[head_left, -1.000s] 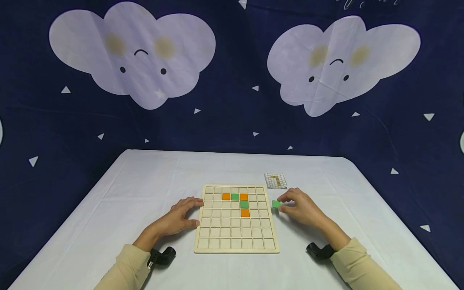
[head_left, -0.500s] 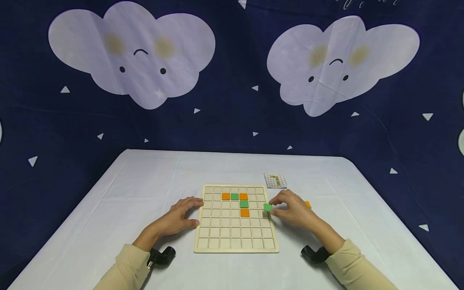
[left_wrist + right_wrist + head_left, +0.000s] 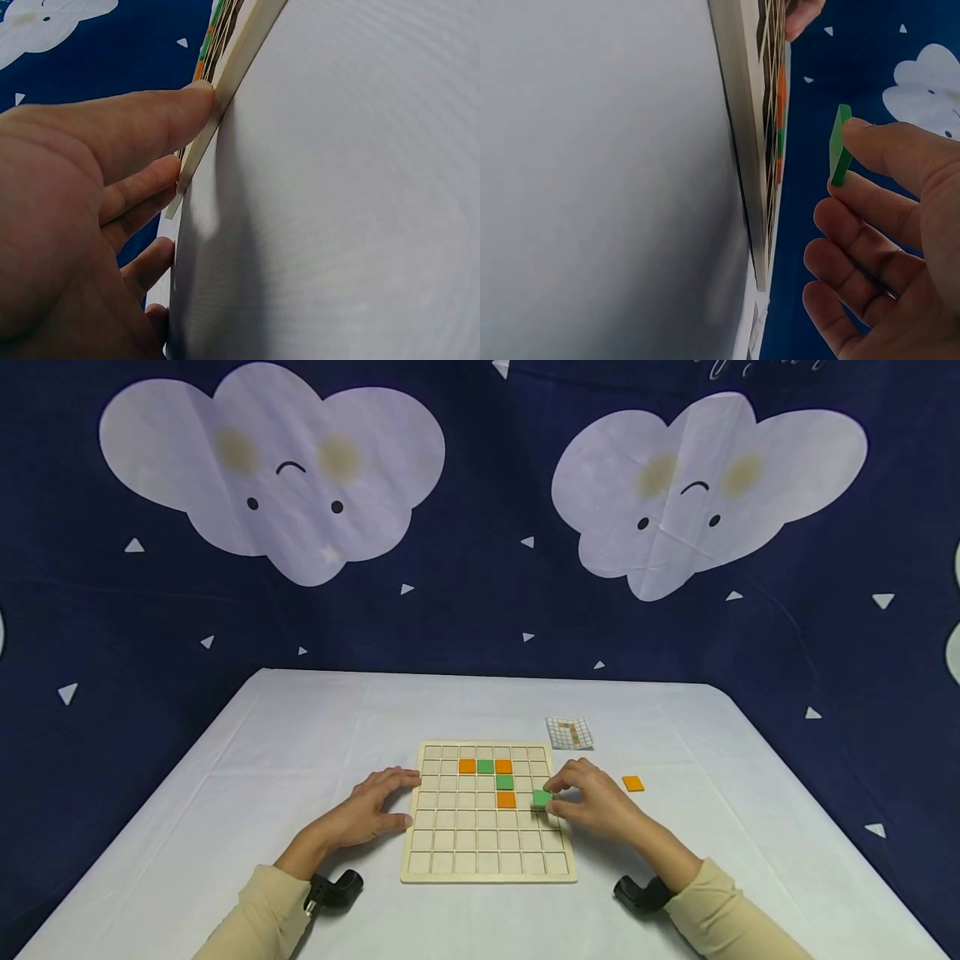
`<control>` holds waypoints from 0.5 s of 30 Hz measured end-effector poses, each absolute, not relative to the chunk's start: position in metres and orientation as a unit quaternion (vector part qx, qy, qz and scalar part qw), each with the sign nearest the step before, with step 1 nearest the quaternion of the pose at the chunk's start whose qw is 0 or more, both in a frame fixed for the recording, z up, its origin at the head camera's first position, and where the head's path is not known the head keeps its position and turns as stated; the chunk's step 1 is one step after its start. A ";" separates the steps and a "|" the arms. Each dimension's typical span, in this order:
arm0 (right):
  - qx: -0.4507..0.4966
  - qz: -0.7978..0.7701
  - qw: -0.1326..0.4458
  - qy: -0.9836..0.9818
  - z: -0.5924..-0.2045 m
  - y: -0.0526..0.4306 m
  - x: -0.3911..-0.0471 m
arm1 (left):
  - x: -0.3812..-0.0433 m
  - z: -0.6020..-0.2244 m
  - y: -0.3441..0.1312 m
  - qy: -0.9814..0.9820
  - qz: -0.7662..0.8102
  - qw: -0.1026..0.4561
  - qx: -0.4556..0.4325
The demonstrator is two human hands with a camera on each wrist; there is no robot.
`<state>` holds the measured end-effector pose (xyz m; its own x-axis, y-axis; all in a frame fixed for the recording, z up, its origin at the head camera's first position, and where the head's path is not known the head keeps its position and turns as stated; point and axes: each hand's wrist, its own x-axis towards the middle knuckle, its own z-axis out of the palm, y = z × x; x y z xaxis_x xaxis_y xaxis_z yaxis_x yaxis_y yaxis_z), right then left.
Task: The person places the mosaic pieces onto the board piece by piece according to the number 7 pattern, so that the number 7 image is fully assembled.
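A pale wooden grid board (image 3: 465, 843) lies flat on the white table, with several orange and green square tiles set in its cells. My left hand (image 3: 367, 810) rests at the board's left edge, thumb and fingertips touching the rim, which the left wrist view shows close up. Between thumb and forefinger, my right hand (image 3: 596, 797) pinches a green square tile (image 3: 542, 798) above the right part of the board. In the right wrist view that green tile (image 3: 841, 146) is held apart from the board, its other fingers loosely curled.
An orange tile (image 3: 633, 783) lies on the table right of my right hand. Behind the board's far right corner is a small card (image 3: 570, 733) printed with a coloured grid. A dark blue cloth (image 3: 480, 627) with clouds hangs behind the table.
My right hand has carried the green tile leftward, from beside the board to over its right columns. The orange tile behind that hand has come into view. My left hand stays put.
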<state>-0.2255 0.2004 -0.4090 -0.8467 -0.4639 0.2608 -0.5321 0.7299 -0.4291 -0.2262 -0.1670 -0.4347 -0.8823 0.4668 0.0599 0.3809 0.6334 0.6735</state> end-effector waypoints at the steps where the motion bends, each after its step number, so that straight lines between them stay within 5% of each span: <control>1: 0.268 0.253 0.067 -0.927 -0.409 0.200 -0.225 | -0.226 -0.435 -0.167 0.902 0.358 0.061 0.234; 15: 0.270 0.248 0.051 -0.929 -0.408 0.184 -0.217 | -0.226 -0.434 -0.167 0.902 0.358 0.061 0.233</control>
<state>-0.2170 0.1841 -0.4076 -0.8487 -0.4769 0.2286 -0.5274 0.7309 -0.4332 -0.2263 -0.1666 -0.4339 -0.8842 0.4638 0.0558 0.3760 0.6358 0.6741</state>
